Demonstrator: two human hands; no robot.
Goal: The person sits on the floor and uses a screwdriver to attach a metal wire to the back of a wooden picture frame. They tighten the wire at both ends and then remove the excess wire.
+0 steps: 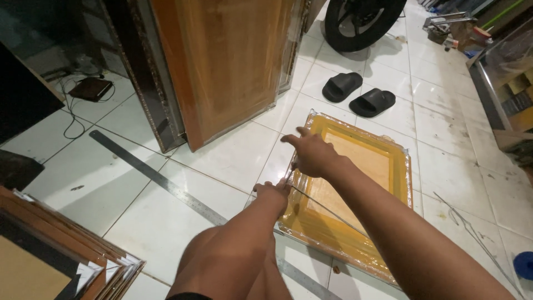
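Both hands at the near-left edge of the yellow plastic-wrapped frame [355,183] on the floor tiles [166,222]: left hand [272,195] pinching wrap shut, right hand [313,154] fingers spread pressing down; next likely needs steady pull along that edge.

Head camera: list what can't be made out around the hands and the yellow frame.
- What the left hand pinches: hidden by its own fingers.
- Near left corner of the yellow frame: covered by both forearms.
- Right hand grip on the plastic wrap: too small to tell.
- Blue object: cut off by the right edge.
- Tyre: cut off by the top edge.
- Long metal ruler: partly hidden behind the left arm.
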